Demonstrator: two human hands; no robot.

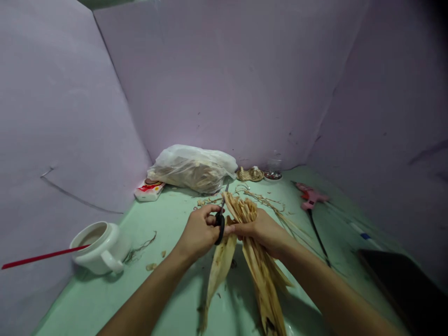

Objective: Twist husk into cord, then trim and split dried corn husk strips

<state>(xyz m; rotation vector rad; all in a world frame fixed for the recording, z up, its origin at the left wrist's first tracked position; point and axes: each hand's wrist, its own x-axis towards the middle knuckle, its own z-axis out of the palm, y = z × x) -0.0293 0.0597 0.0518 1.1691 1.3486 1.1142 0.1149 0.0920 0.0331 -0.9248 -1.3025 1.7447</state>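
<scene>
My left hand (pixel 198 231) is closed around black-handled scissors (pixel 220 219), whose blades point up and away toward the top of a bundle of dried corn husks (pixel 261 270). My right hand (pixel 263 231) is wrapped round that bundle near its upper end. The tan husk strips fan out above the fingers and hang down toward me over the pale green table (pixel 168 219). One loose husk (pixel 219 270) droops just below the scissors.
A plastic bag of husks (pixel 194 168) lies at the back, with a red-and-white packet (pixel 149 189) beside it. A white cup with a red stick (pixel 100 247) stands left. A pink glue gun (pixel 310 196) and its cord lie right. Lilac boards wall the table.
</scene>
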